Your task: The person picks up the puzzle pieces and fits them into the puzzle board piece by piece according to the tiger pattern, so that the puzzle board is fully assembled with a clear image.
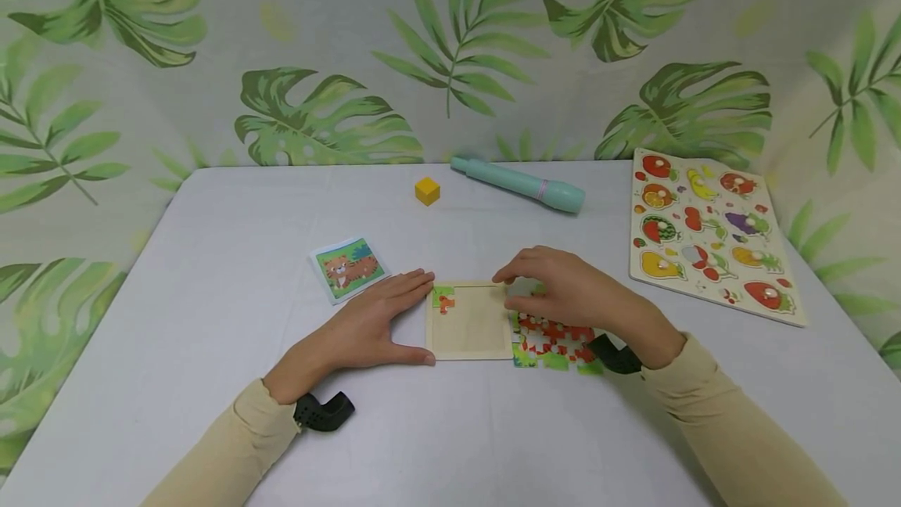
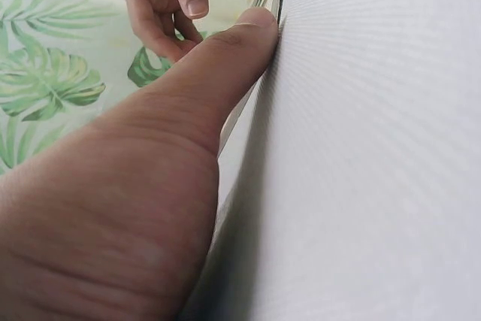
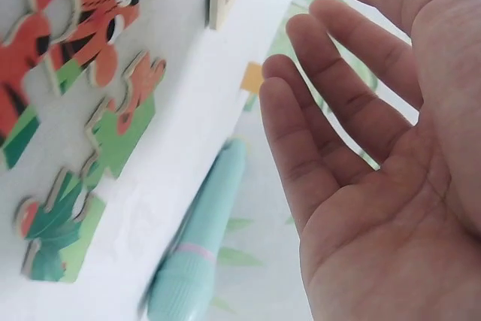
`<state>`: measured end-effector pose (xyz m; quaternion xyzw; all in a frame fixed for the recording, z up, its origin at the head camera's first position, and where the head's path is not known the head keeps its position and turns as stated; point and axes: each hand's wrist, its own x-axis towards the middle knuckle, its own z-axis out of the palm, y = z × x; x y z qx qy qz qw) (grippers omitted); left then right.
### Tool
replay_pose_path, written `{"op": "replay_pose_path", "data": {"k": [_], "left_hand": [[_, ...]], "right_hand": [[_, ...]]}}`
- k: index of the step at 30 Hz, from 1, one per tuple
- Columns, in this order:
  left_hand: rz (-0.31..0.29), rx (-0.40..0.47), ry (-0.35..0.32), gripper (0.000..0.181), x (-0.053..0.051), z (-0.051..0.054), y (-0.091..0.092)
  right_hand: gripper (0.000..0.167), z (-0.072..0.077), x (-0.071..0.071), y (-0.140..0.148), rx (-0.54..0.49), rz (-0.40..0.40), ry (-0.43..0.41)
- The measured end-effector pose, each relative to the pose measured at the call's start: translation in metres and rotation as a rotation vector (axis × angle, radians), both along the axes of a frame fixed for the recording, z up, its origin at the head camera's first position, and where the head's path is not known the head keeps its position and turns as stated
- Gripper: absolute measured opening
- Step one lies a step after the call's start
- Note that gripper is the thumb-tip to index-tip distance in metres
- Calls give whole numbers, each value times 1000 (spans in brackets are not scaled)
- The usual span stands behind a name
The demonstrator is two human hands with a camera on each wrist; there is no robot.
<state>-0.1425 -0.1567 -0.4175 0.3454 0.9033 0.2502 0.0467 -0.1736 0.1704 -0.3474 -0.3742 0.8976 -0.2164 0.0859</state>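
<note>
A small wooden puzzle tray [image 1: 470,327] lies mid-table in the head view, with a green and orange corner section of puzzle pieces [image 1: 443,299] in its upper left. My left hand [image 1: 376,325] rests at the tray's left side, thumb and fingers extended along that edge. Over the tray's right edge hovers my right hand [image 1: 563,288], its fingers loosely bent and holding nothing. Loose orange and green puzzle pieces [image 1: 552,343] lie right of the tray, partly hidden beneath that hand. The right wrist view shows several pieces [image 3: 128,118] close up, apart from my fingers [image 3: 331,103].
A picture card of an orange animal [image 1: 348,268] lies left of the tray. Further back are a yellow cube [image 1: 427,191] and a mint-green tapered cylinder [image 1: 521,183]. A fruit peg board [image 1: 711,237] occupies the right side, and a leaf-print cloth [image 1: 486,45] hangs behind the table.
</note>
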Motion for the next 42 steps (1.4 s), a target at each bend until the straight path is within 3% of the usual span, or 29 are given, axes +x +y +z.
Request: {"op": "replay_pose_path", "data": {"k": [21, 42], "left_hand": [[-9, 17, 8, 106, 1, 4, 0], [3, -7, -20, 107, 1, 2, 0]], "right_hand": [[36, -3, -3, 39, -26, -22, 26], [37, -16, -17, 60, 49, -63, -54]]}}
